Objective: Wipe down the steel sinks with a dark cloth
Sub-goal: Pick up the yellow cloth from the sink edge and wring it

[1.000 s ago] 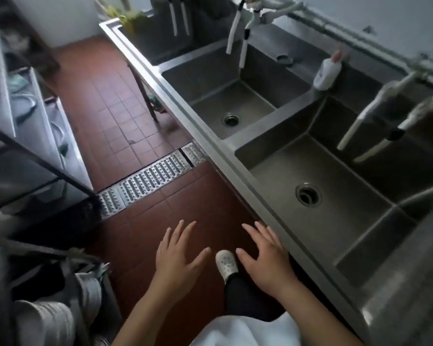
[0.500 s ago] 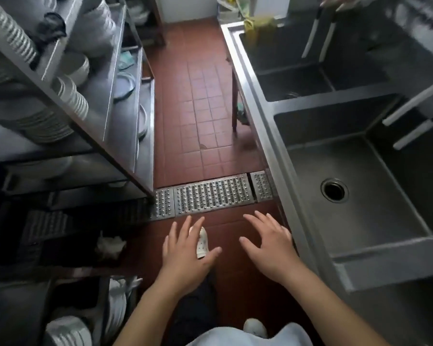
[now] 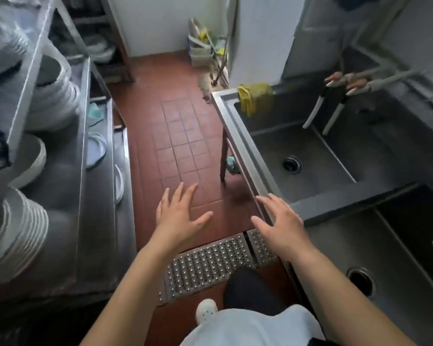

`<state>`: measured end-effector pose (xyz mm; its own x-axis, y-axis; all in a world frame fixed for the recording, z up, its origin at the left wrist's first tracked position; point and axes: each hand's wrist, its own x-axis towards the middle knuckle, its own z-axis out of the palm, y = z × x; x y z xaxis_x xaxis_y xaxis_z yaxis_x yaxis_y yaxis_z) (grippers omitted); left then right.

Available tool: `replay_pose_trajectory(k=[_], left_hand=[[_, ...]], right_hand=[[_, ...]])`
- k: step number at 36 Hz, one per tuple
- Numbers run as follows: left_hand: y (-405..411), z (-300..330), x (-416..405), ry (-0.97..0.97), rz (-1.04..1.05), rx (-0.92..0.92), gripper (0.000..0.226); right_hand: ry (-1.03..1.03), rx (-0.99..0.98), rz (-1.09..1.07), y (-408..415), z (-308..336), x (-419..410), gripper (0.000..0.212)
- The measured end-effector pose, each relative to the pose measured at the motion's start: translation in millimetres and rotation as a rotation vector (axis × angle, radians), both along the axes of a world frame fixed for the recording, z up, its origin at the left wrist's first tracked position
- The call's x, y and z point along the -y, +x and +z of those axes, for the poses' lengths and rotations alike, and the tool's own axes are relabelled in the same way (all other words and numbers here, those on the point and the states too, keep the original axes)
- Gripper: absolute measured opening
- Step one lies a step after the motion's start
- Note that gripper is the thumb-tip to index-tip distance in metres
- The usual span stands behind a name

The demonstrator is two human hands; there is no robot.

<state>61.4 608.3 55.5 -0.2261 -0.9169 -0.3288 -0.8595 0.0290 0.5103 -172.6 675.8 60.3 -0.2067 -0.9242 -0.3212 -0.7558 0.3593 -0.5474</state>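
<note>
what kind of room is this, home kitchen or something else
Most likely the dishwashing area of a commercial kitchen, not a home. Deep steel sinks stand in a row on the right, steel shelving holds stacks of white plates on the left, and a metal drain grate crosses the red tile floor.

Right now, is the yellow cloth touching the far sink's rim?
Touching. The head view shows the yellow cloth draped over the far sink's rim at its back corner, hanging down inside the basin.
</note>
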Motion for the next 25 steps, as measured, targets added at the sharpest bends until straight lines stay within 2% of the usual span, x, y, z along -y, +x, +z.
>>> replay_pose_trajectory(k=[5, 10, 14, 21, 23, 25], left_hand=[[-12, -10, 108, 0.031, -0.055, 0.011, 0.080], [-26, -21, 224, 0.077, -0.083, 0.042, 0.079], [-42, -9, 315, 0.118, -0.129, 0.099, 0.079], [-78, 12, 456, 0.064, -0.222, 0.057, 0.073], [-94, 8, 484, 0.096, -0.230, -0.006, 0.071], [-116, 1, 509, 0.229, -0.151, -0.171, 0.063]], right_hand=[[0.048, 0.086, -0.143, -30, -36, 93, 0.056], [-0.014, 0.155, -0.270, -62, -76, 219, 0.058], [-0.030, 0.185, -0.287, -86, -78, 329, 0.061], [-0.013, 0.224, -0.348, -130, -67, 492, 0.065], [-0.023, 0.247, -0.420, -148, -71, 529, 0.068], [-0.024, 0.247, -0.495, -170, -78, 561, 0.073]])
